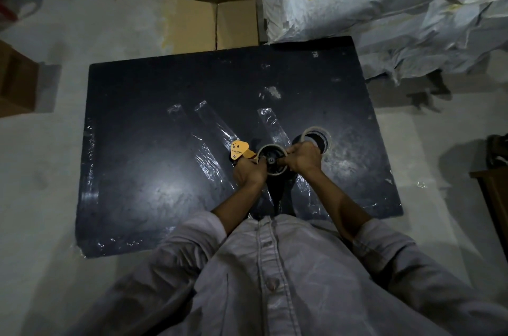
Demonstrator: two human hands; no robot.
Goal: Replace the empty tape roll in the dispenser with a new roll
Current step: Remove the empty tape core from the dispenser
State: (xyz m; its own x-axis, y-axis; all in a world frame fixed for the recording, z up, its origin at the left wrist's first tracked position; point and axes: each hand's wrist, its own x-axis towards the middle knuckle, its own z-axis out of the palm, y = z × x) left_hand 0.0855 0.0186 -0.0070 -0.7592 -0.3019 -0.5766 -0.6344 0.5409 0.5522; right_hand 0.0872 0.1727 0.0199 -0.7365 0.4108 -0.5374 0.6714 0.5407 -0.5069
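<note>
I hold a tape dispenser [239,150] with a yellow head and black body above the black table [154,121]. A tape roll [272,161] with a pale core sits on the dispenser's black hub. My left hand [248,173] grips the dispenser just below its yellow head. My right hand [302,158] pinches the right edge of that roll. Another tape roll [316,137] lies flat on the table just beyond my right hand, partly hidden by it.
Strips of clear tape [214,129] are stuck across the tabletop. A cardboard box [214,24] stands behind the table. Large white sacks [384,0] are piled at the back right. Another brown box [16,79] is at the left, and a wooden piece [494,192] at the right.
</note>
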